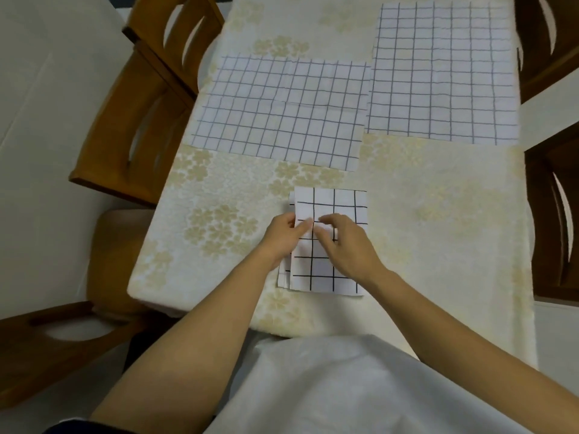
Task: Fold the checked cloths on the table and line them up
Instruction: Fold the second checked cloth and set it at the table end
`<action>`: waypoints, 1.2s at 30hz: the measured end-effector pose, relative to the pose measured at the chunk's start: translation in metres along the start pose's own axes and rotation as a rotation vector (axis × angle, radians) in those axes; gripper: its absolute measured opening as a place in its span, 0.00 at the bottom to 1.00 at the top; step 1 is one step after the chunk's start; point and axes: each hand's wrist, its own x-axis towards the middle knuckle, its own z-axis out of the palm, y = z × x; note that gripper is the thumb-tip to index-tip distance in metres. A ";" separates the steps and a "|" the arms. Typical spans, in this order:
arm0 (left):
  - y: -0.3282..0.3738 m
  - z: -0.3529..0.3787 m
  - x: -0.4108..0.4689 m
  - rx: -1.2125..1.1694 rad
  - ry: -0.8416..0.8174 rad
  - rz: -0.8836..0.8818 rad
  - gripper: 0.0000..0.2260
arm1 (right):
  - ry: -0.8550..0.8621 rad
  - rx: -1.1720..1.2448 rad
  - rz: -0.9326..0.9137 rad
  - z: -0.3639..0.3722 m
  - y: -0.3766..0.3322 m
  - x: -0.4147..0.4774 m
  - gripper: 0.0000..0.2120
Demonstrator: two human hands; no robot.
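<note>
checked cloths [282, 111] [438, 73] [332, 202]: two spread flat, one folded under two hands [282, 236] [347, 249].

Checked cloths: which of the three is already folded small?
The nearest cloth, a small layered rectangle with stacked edges showing; the middle cloth and far right cloth lie spread flat.

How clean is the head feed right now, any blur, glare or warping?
Head view: light soft and even, no glare; fingertips of left hand and right hand smeared by motion over the folded cloth; wide-angle lens bows the table edges and chairs.
</note>
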 end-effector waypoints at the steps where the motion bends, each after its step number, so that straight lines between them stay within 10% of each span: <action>1: -0.005 0.000 0.005 0.053 0.045 -0.003 0.11 | 0.046 -0.104 -0.047 0.002 0.013 -0.002 0.21; 9: -0.016 0.004 0.023 0.299 0.220 -0.005 0.13 | -0.110 -0.596 -0.161 0.005 0.077 -0.004 0.37; 27: -0.039 -0.002 0.016 0.360 0.314 0.177 0.21 | -0.207 -0.651 -0.167 0.012 0.089 0.008 0.46; 34: -0.038 0.020 0.001 0.804 0.456 0.458 0.22 | 0.054 -0.426 -0.232 -0.001 0.091 0.016 0.27; 36: -0.034 0.036 -0.003 0.970 0.281 0.591 0.26 | 0.135 -0.350 -0.243 -0.008 0.096 0.026 0.22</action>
